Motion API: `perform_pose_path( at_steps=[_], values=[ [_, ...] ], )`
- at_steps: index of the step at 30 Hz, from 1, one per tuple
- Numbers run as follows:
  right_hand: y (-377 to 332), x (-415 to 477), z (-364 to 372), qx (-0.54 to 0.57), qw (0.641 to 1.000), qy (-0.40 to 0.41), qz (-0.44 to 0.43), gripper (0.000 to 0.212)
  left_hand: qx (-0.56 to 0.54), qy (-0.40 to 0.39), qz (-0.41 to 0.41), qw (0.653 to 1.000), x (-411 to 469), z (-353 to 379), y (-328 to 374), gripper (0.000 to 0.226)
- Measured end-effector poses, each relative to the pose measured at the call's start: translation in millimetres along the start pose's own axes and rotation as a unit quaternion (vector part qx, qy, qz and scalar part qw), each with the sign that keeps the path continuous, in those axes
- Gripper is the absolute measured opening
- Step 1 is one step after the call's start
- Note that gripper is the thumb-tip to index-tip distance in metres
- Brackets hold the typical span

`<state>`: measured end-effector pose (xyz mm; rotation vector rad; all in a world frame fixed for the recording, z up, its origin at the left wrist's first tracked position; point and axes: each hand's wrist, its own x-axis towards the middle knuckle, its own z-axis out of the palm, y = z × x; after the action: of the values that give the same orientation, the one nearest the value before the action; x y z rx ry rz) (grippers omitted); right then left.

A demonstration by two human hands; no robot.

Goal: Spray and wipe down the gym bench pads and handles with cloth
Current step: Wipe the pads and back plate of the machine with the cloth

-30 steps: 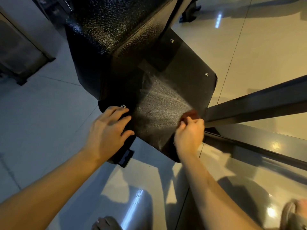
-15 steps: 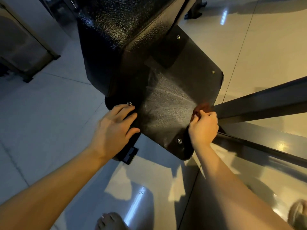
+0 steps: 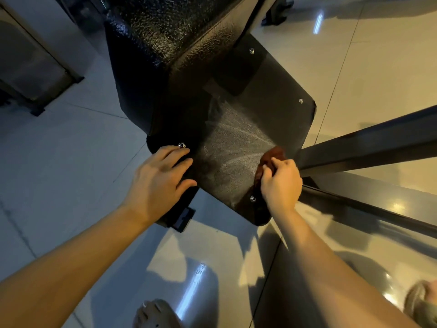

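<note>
Reddish-brown cloth [image 3: 272, 154], gripped by the right hand [image 3: 281, 183], presses the streaked black panel [image 3: 272, 110]; left hand [image 3: 158, 181] lies flat on it.

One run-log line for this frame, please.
step: wipe | right hand: grips cloth on bench panel | left hand: flat on bench panel

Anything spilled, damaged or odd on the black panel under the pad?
Only pale fan-shaped streaks across the black panel, spreading from the reddish cloth the right hand grips. They look like wipe marks, not damage. The left hand rests flat near a corner bolt.
</note>
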<state>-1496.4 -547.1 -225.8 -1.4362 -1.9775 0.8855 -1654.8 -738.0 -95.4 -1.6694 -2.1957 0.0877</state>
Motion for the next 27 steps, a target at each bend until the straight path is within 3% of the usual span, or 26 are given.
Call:
perform_pose_path(
  at_steps=[2,6,9,11,15,17,19,23,25,27],
  values=[
    [-15,-9,-2,0.008,1.0,0.003,0.007,0.035,-0.003,0.002,0.003,1.0,-1,1,0,0.049],
    [-58,-63,6,0.101,0.981,-0.033,-0.165,0.039,0.009,-0.006,0.005,1.0,0,3,-2,0.05],
    [-50,-52,12,0.078,0.95,-0.041,-0.301,0.041,0.018,-0.009,0.002,1.0,2,2,-1,0.05],
    [-23,-28,15,0.05,0.962,-0.005,-0.268,0.036,0.013,-0.004,0.007,1.0,2,1,0,0.05],
    [10,9,9,0.07,0.996,0.046,0.039,0.03,0.005,0.003,0.002,1.0,0,2,2,0.049],
    [-15,2,9,0.046,0.993,0.05,0.096,0.029,0.003,0.0,0.001,1.0,1,2,2,0.049],
    [-60,-18,12,0.089,0.994,0.056,0.002,0.029,0.008,-0.006,0.0,1.0,2,-1,1,0.05],
    [-106,-40,18,0.158,0.968,-0.008,-0.194,0.043,0.002,0.003,0.0,1.0,0,-2,1,0.049],
    [-85,-31,19,0.145,0.962,-0.001,-0.233,0.042,0.004,0.011,0.007,1.0,-1,0,0,0.049],
    [-57,-21,18,0.117,0.97,0.021,-0.212,0.036,0.007,0.019,0.015,1.0,-1,3,-2,0.045]
  ],
)
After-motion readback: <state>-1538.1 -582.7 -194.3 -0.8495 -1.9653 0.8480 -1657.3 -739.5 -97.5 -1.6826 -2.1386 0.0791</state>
